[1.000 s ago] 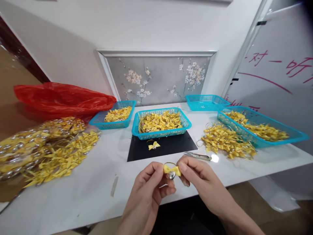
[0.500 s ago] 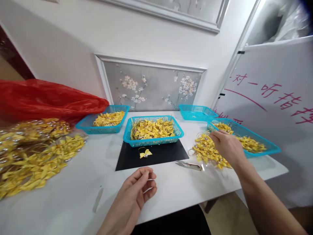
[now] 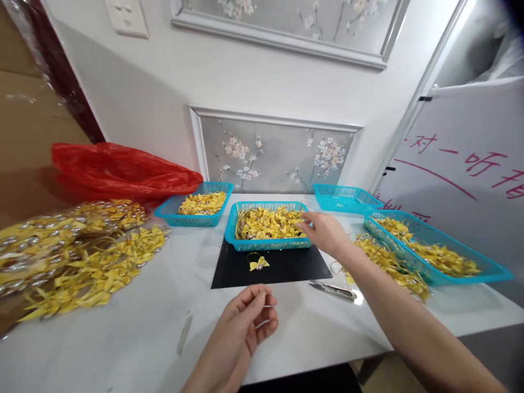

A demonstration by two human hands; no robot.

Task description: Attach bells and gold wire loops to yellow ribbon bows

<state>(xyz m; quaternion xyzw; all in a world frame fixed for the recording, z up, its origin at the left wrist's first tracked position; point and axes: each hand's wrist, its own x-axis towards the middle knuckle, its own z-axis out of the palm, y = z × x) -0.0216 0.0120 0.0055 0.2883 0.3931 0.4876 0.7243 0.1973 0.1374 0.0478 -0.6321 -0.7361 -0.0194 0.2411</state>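
My left hand (image 3: pixel 249 322) is over the white table near its front edge, thumb pressed to the index finger and the other fingers curled; whether anything tiny is in the pinch does not show. At the right rim of the middle blue basket (image 3: pixel 232 244), my right hand (image 3: pixel 325 232) has its fingertips drawn together beside the yellow ribbon bows (image 3: pixel 268 222) inside; what they hold, if anything, I cannot make out. A single yellow bow (image 3: pixel 259 264) with a silvery bead and a thin loop lies on the black mat (image 3: pixel 286 272). Thread snips (image 3: pixel 334 290) rest right of the mat.
A loose heap of bows (image 3: pixel 403 275) lies under my right forearm, beside a long blue basket (image 3: pixel 497 271). Another blue basket (image 3: pixel 347 206) stands behind. To the left are a basket of bows (image 3: pixel 192 220), a red plastic bag (image 3: pixel 118 172) and a big bow pile (image 3: pixel 102 267).
My right hand has moved left from the loose heap to the middle basket's right side. My left hand keeps its pose. The whole view has shifted somewhat.
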